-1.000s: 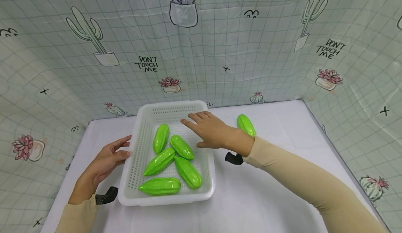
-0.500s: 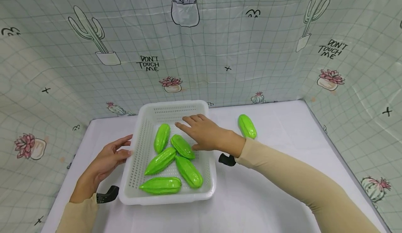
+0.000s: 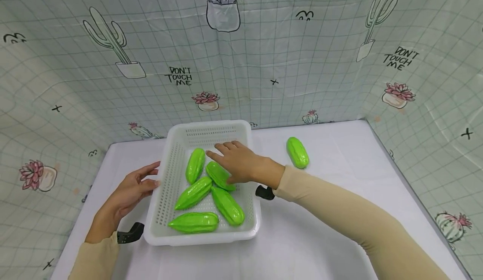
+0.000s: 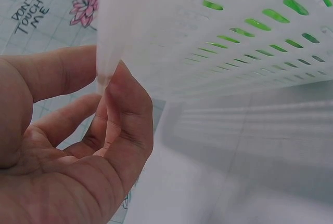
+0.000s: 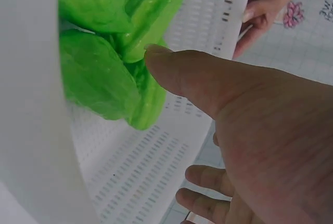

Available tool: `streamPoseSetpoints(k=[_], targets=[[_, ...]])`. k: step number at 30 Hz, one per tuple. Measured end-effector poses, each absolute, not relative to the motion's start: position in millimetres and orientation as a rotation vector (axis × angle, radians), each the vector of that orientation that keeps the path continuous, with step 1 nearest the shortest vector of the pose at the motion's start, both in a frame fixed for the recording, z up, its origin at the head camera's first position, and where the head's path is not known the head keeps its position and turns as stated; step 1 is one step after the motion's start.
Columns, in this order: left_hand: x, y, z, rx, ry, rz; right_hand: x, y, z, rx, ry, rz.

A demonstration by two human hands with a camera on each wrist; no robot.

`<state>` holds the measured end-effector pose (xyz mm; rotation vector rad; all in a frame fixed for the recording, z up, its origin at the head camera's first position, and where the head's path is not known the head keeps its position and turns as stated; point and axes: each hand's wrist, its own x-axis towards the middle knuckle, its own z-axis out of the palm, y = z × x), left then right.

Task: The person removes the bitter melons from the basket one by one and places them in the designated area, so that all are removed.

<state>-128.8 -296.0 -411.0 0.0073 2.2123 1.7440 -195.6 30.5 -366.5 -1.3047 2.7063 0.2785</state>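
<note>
In the head view, a white perforated plastic basket (image 3: 151,229) holds several glossy green, ridged, cucumber-like vegetables (image 3: 193,222). My left hand (image 3: 128,192) holds the basket's left rim, its thumb (image 4: 130,115) against the outer side in the left wrist view. Over the basket's right half hovers my right hand (image 3: 239,162), fingers spread and nothing gripped. Its thumb is close above one green vegetable (image 3: 216,174), partly hidden; whether they touch I cannot tell. One more such vegetable (image 3: 297,152) lies on the table right of the basket.
The table (image 3: 320,234) has a white cover. Behind and beside it hangs a grid-patterned cloth (image 3: 245,62) with cactus drawings. A black device is strapped at each wrist.
My right hand has moved left and slightly toward me, over the upper-right green vegetable in the basket. The left hand stays at the rim, and the basket's contents look unmoved.
</note>
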Motion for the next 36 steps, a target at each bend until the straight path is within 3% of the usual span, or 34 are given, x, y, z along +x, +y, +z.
streamPoseSetpoints(k=[36], targets=[[-127.9,-294.5,-408.5,-0.001,2.209,1.759,-201.1,2.4,-382.6,-1.146,2.605,0.344]])
